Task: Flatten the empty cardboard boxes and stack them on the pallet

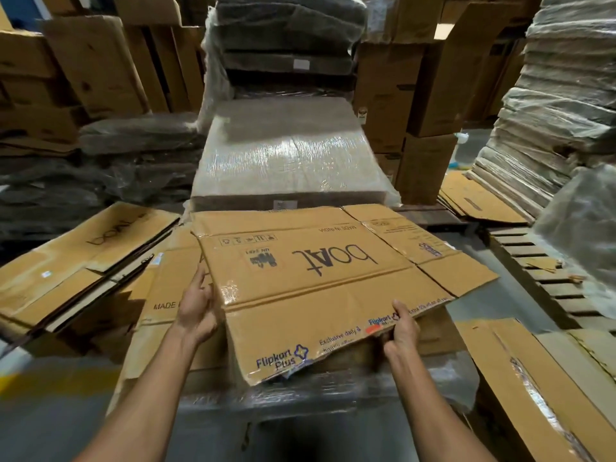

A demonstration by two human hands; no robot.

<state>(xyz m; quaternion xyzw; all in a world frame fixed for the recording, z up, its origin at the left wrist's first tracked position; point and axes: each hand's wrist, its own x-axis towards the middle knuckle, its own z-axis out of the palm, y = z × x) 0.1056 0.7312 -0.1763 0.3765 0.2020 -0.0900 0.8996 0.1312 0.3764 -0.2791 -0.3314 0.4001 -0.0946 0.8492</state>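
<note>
Flattened box (316, 278) held over the stack (166, 295)
Left hand (196, 311) grips the left edge, right hand (401, 331) pinches the near edge (print up); lower level, corners squared to the stack

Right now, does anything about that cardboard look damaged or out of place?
Yes. The flattened box held by the left hand and right hand is ragged and crumpled at its near corner, by the Flipkart Plus print.
</note>
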